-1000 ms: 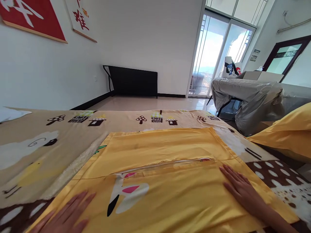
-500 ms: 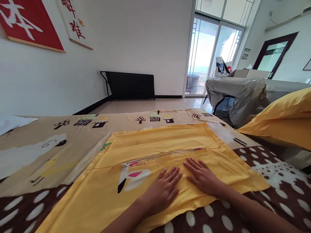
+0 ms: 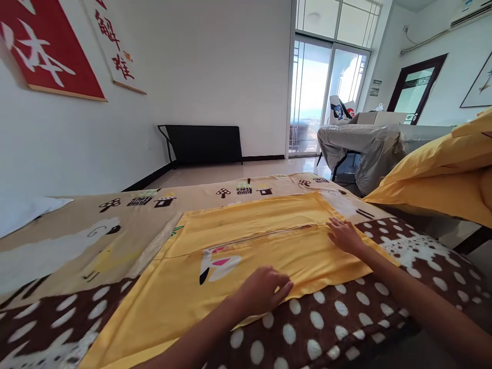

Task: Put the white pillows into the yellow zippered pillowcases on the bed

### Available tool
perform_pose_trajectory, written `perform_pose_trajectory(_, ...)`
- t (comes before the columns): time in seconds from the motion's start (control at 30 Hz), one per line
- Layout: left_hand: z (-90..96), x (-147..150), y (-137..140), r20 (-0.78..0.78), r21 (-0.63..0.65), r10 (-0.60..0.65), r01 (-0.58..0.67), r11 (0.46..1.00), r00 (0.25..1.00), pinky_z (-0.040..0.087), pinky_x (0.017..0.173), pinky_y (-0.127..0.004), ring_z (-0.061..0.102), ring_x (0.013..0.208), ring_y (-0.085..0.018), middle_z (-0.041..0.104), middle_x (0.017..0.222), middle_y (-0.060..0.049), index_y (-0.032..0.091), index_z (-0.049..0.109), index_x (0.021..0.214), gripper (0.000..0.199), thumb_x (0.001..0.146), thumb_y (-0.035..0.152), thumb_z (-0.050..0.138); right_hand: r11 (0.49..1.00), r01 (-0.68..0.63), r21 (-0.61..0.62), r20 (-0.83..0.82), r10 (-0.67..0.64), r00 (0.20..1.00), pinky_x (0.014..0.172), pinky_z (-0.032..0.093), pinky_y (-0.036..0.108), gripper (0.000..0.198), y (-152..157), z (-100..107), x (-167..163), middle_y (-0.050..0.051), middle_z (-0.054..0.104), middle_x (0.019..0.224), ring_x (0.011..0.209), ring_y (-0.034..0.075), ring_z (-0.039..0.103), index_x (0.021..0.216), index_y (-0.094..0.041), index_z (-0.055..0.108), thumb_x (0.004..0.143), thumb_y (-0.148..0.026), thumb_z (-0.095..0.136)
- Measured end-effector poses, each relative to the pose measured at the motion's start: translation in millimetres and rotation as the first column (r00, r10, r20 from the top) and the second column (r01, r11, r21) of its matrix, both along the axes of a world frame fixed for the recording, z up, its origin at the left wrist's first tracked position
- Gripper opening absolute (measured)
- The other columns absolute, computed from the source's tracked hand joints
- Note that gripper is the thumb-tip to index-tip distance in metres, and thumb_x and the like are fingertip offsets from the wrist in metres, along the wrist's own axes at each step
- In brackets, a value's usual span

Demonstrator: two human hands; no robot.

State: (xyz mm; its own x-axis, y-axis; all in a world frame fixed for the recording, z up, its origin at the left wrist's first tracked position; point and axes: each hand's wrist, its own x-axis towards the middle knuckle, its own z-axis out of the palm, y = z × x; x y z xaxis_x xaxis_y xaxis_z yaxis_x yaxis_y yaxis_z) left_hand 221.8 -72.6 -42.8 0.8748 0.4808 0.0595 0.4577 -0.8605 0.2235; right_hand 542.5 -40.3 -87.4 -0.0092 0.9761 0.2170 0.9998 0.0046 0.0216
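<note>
— Lying widest, what is seen?
— The blanket [image 3: 298, 330], partly covered by the cloth [image 3: 265, 252].
— And the hands?
— Right hand [image 3: 344, 237] laid loosely open at the cloth's right edge; left hand [image 3: 264, 288] half-curled over its near edge; nothing is seen gripped.

The view's bottom cuts off the yellow cloth [image 3: 161, 302] toward the near edge of the blanket [image 3: 277, 335]. The left hand [image 3: 265, 288] hides part of it.
</note>
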Motion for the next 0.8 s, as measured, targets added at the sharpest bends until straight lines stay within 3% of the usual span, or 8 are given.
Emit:
perform_pose_trajectory(0.07,-6.6,31,5,0.088,0.025,0.006,-0.008,1.000,0.996,0.044,0.088,-0.035,0.061,0.098,-0.022,0.069,0.102,-0.010,0.017,0.063,0.103,0.045,0.095,0.037,0.025,0.990,-0.135,-0.036,-0.049,0.133,0.990,0.108,0.026,0.038,0.048,4,-1,-32,0.009,0.035,0.146,0.134,0.019,0.032,0.138,-0.020,0.040,0.094,-0.035,0.029)
perform_pose_trajectory(0.13,-20.2,50,7,0.103,0.024,-0.032,0.030,0.999,0.994,0.034,0.103,-0.039,0.046,0.124,-0.022,0.053,0.133,-0.012,0.015,0.049,0.128,0.048,0.094,0.041,0.027,0.955,-0.279,-0.105,-0.121,0.266,0.956,0.108,0.026,0.034,0.049,2,-10,-47,0.001,0.032,0.148,0.136,0.015,0.030,0.141,-0.028,0.036,0.095,-0.042,0.025)
perform_pose_trajectory(0.2,-36.0,56,4,0.070,-0.016,-0.101,0.102,0.995,0.992,0.022,0.112,-0.044,0.028,0.137,-0.022,0.033,0.147,-0.011,0.017,0.032,0.140,0.058,0.093,0.049,0.027,0.936,-0.322,-0.141,-0.194,0.293,0.936,0.110,0.023,0.036,0.052,-5,-20,-38,0.001,0.028,0.150,0.138,0.016,0.025,0.142,-0.029,0.032,0.095,-0.046,0.022)
perform_pose_trajectory(0.37,-57.5,43,-6,0.053,-0.122,-0.224,0.229,0.966,0.973,0.011,0.114,-0.052,0.016,0.141,-0.022,0.021,0.152,-0.008,0.021,0.017,0.146,0.070,0.089,0.061,0.025,0.987,-0.011,-0.162,-0.110,-0.007,0.994,0.109,0.021,0.045,0.053,-13,-21,22,0.010,0.031,0.148,0.137,0.022,0.026,0.141,-0.019,0.037,0.094,-0.042,0.027)
perform_pose_trajectory(0.5,-48.9,42,-9,0.082,-0.199,-0.261,0.272,0.941,0.962,0.009,0.115,-0.051,0.014,0.141,-0.023,0.019,0.152,-0.010,0.020,0.018,0.146,0.073,0.087,0.061,0.031,0.994,0.061,-0.088,-0.053,-0.065,0.996,0.108,0.018,0.050,0.052,-3,-5,6,0.020,0.030,0.146,0.137,0.027,0.025,0.139,-0.009,0.038,0.092,-0.031,0.031)
perform_pose_trajectory(0.63,-29.0,33,-13,0.103,-0.341,-0.295,0.312,0.887,0.950,0.008,0.114,-0.051,0.017,0.140,-0.025,0.022,0.151,-0.010,0.023,0.023,0.145,0.067,0.088,0.055,0.037,0.976,-0.210,-0.064,-0.088,0.204,0.975,0.111,0.018,0.041,0.053,5,1,-57,0.004,0.024,0.151,0.139,0.017,0.021,0.143,-0.026,0.032,0.093,-0.043,0.030)
perform_pose_trajectory(0.73,-13.5,-3,-9,0.148,-0.530,-0.171,0.224,0.818,0.974,0.025,0.111,-0.046,0.037,0.132,-0.026,0.041,0.143,-0.008,0.026,0.040,0.138,0.056,0.088,0.052,0.040,0.921,-0.380,-0.085,-0.171,0.363,0.916,0.111,0.019,0.044,0.056,5,-9,-73,0.003,0.024,0.151,0.139,0.018,0.020,0.142,-0.027,0.033,0.092,-0.051,0.025)
perform_pose_trajectory(0.8,-4.5,-44,3,0.187,-0.660,0.036,0.098,0.745,0.982,0.042,0.097,-0.038,0.056,0.114,-0.024,0.061,0.124,-0.007,0.025,0.054,0.127,0.050,0.086,0.052,0.045,0.940,-0.331,-0.088,-0.221,0.305,0.926,0.110,0.021,0.046,0.057,2,-25,-56,0.002,0.028,0.149,0.138,0.019,0.024,0.141,-0.028,0.036,0.092,-0.053,0.022)
